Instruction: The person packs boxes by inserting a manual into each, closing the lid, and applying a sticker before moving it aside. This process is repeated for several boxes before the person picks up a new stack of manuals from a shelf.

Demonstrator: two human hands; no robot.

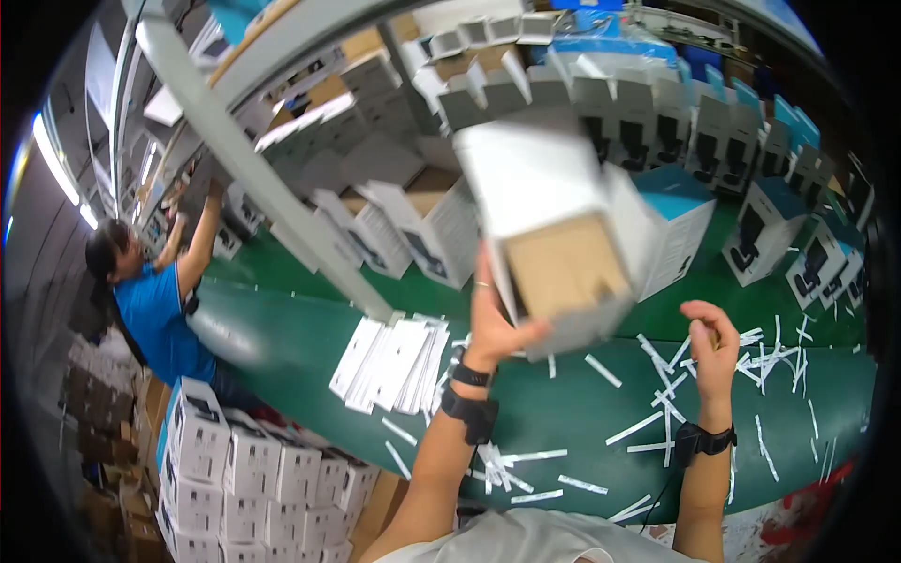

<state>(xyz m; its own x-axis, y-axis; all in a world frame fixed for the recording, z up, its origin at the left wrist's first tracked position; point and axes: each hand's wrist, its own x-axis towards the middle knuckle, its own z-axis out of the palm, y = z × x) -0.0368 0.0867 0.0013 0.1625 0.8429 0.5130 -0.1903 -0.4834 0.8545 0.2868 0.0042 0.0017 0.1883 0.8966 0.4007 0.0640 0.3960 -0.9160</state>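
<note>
A white carton box (pixel 572 330), blurred by motion, is gripped in my left hand (pixel 495 324) by its near left side. Its lid flap (pixel 530 178) is raised, and a brown cardboard insert (pixel 566 267) shows inside. To the right of the box, my right hand (pixel 715 342) hovers over the green work surface. Its fingers are loosely curled with the thumb apart, and nothing shows in them. Narrow white paper strips (pixel 666 380) lie scattered below it. Left of my left forearm is a spread stack of white printed leaflets (pixel 389 364).
More white cartons stand behind on the green conveyor belt (pixel 699 272), including a blue-topped box (pixel 678 220). A grey metal post (pixel 253 169) slants down at the left. Beyond it, a person in a blue shirt (pixel 164 319) works. Stacked white boxes (pixel 244 469) fill the lower left.
</note>
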